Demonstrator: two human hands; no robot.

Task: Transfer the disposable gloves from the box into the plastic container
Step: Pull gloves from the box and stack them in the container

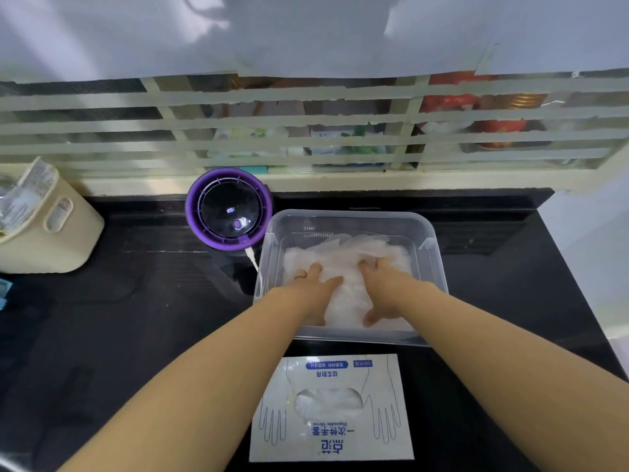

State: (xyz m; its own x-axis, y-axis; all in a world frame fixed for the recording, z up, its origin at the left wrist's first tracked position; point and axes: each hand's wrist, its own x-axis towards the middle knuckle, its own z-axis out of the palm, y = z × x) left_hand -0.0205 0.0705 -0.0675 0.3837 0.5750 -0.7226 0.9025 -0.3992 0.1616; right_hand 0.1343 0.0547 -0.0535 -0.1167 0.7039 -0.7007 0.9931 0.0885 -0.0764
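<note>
Left hand (pixel 315 289) and right hand (pixel 386 287) press on the gloves (pixel 343 253) inside the plastic container (pixel 350 216), beyond the box (pixel 332 441).

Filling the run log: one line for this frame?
left hand + right hand: pressing gloves | in: container | box: not empty

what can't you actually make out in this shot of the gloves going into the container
Head view:
Inside the box: only a patch shows through its window, count unknown.
The gloves in the plastic container: partly covered by the left hand and right hand resting on them.
Items behind the slatted screen: blurred, barred by slats.
The beige bin: cut by the left edge.
</note>
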